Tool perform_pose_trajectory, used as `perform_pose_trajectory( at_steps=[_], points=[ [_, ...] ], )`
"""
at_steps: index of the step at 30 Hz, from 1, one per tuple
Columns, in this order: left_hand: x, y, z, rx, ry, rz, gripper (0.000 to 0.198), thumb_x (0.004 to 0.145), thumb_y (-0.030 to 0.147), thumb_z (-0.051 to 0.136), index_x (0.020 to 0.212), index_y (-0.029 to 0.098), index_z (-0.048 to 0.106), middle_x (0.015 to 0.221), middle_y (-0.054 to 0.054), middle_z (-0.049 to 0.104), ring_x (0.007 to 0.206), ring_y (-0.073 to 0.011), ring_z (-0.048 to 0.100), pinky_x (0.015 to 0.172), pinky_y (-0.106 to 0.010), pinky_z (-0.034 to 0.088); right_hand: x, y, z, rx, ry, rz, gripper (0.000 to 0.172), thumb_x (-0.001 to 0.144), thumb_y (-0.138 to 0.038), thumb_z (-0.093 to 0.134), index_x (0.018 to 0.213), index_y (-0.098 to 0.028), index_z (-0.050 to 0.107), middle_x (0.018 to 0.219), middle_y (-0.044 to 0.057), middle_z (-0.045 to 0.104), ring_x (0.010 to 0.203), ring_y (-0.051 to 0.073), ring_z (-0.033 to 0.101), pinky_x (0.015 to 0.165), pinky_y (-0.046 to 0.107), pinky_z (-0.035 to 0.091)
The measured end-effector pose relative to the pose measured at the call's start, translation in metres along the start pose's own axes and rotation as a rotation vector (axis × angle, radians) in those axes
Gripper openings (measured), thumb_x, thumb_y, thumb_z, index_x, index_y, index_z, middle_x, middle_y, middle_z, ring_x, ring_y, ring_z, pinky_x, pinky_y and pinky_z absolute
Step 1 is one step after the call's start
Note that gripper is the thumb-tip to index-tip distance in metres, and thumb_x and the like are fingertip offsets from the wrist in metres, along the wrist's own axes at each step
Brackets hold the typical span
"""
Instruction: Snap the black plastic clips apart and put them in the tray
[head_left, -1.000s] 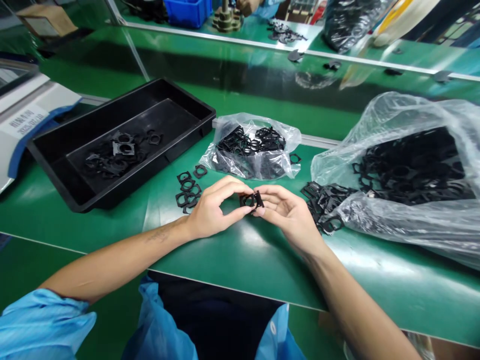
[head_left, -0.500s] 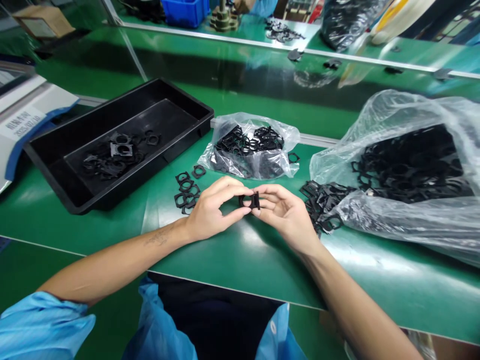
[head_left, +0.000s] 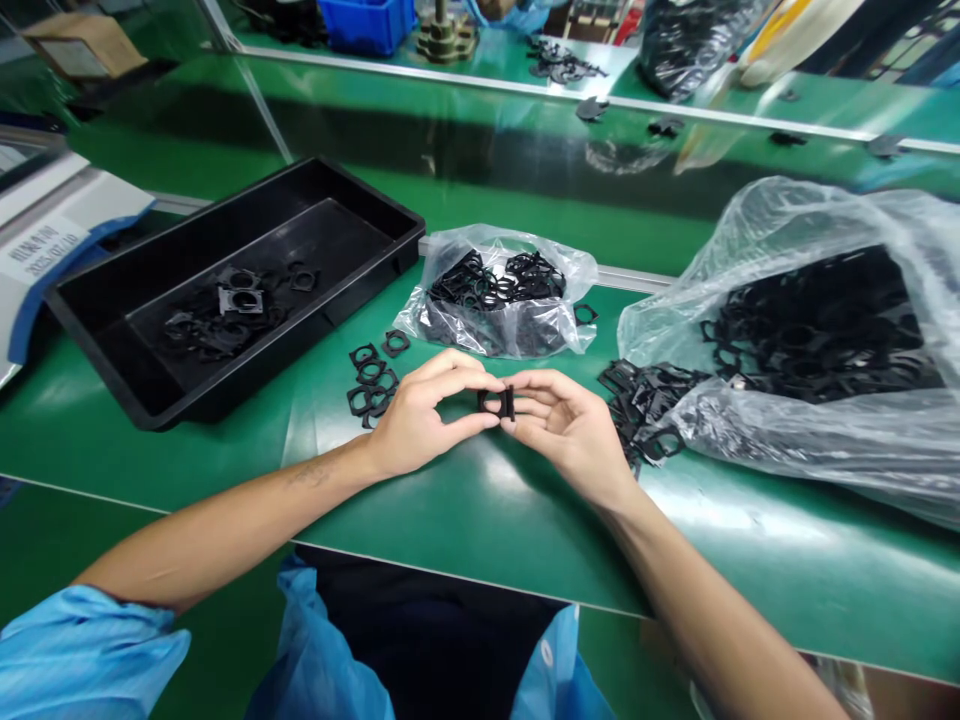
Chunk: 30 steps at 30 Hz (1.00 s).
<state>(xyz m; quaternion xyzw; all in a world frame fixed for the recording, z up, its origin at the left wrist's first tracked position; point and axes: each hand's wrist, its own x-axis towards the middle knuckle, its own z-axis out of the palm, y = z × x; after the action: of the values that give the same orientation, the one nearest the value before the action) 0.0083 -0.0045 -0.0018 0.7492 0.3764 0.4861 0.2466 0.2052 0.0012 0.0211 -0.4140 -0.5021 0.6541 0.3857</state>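
Between my two hands, just above the green tabletop [head_left: 480, 515], is a small black plastic part [head_left: 507, 403] with a round opening. My left hand [head_left: 424, 415] pinches its left side between thumb and fingers. On its right side, the thumb and fingers of my right hand [head_left: 566, 425] are closed as well. Whether it is one piece or two pressed together I cannot tell. Several flat black ring frames [head_left: 371, 372] lie left of my left hand. A heap of loose black parts [head_left: 645, 400] lies right of my right hand.
A black tray [head_left: 330, 315] with several black parts inside stands at the left. Behind my hands sits a small clear bag [head_left: 510, 335] of black rings. A large clear plastic bag [head_left: 780, 440] of black parts fills the right. A blue bin [head_left: 367, 25] stands beyond the rail.
Hardly anything differs. Both hands keep the black part at the same place, and the whole view has shifted very slightly.
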Motion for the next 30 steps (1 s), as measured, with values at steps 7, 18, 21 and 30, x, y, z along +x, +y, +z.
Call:
perform_pose_trajectory(
  at_steps=[7,18,21,30],
  points=[
    [-0.001,0.001,0.003,-0.072,-0.005,-0.015,0.023,0.087,0.019,0.071,0.110,0.018,0.070,0.107,-0.009,0.065,0.093,-0.0166,0.068,0.078,-0.030,0.061,-0.001,-0.001,0.002,0.073,0.001,-0.012,0.040,0.065,-0.030,0.091,0.097,-0.020,0.069,0.107,0.007,0.075,0.085,0.019,0.076,0.088,0.035,0.062],
    [-0.005,-0.001,0.005,0.246,-0.004,0.223,0.020,0.091,0.012,0.064,0.109,0.018,0.066,0.103,-0.007,0.065,0.091,-0.0146,0.068,0.082,-0.027,0.061,-0.005,0.009,0.011,-0.204,0.171,-0.166,0.020,0.074,-0.030,0.083,0.090,-0.021,0.074,0.091,0.003,0.078,0.081,0.018,0.076,0.079,0.029,0.063],
    [-0.005,0.001,0.005,0.248,-0.002,0.229,0.021,0.090,0.013,0.065,0.111,0.018,0.066,0.104,-0.007,0.066,0.093,-0.0155,0.068,0.084,-0.028,0.060,-0.007,0.006,0.010,-0.404,0.216,-0.277,0.008,0.081,-0.024,0.075,0.089,-0.021,0.076,0.089,0.003,0.079,0.080,0.018,0.075,0.073,0.027,0.063],
    [-0.002,-0.002,0.004,-0.027,0.058,-0.096,0.010,0.090,0.021,0.067,0.098,0.016,0.066,0.091,-0.005,0.070,0.083,-0.0151,0.068,0.080,-0.028,0.057,-0.008,0.002,0.005,-0.456,0.293,-0.397,0.009,0.082,-0.026,0.075,0.089,-0.021,0.076,0.088,0.003,0.079,0.077,0.018,0.075,0.078,0.032,0.065]
  ],
)
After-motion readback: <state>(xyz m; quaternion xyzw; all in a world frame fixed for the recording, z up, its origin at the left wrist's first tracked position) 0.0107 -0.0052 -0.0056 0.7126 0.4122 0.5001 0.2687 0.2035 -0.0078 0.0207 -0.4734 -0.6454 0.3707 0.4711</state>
